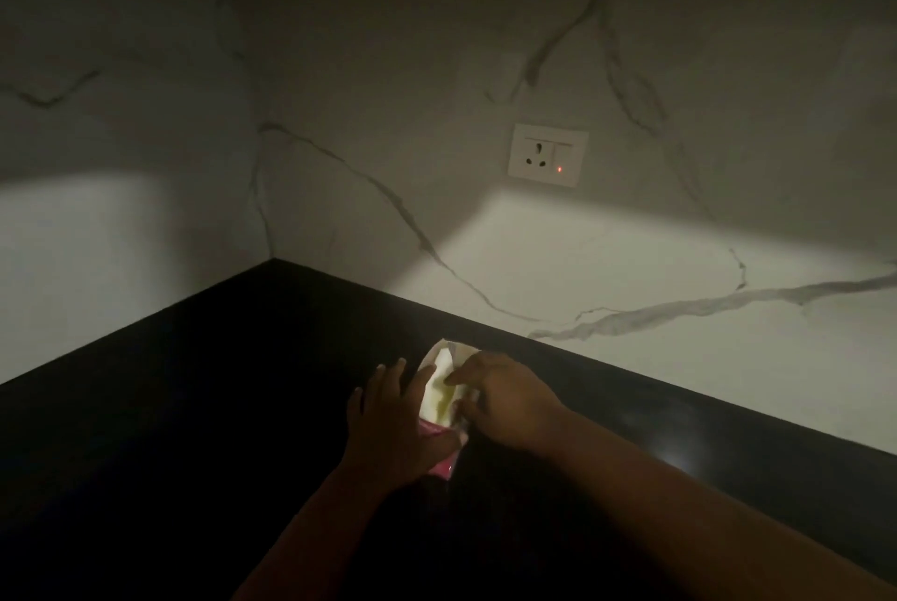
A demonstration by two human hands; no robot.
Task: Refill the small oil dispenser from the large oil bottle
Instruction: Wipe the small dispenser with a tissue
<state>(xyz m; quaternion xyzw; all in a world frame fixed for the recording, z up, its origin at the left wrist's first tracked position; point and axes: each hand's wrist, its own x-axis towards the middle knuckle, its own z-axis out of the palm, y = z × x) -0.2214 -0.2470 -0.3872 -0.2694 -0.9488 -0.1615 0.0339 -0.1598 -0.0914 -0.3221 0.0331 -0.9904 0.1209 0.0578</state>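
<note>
Left hand (pixel 393 421) flat, steadying the pale, pink-ended plastic pouch (pixel 444 399) on the black counter (pixel 194 406); right hand (pixel 500 399) pinching its edge, seemingly opening it.

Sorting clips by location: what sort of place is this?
Probably a home kitchen, dimly lit: a dark countertop in a corner, a marble-look backsplash and a wall socket above it.
</note>
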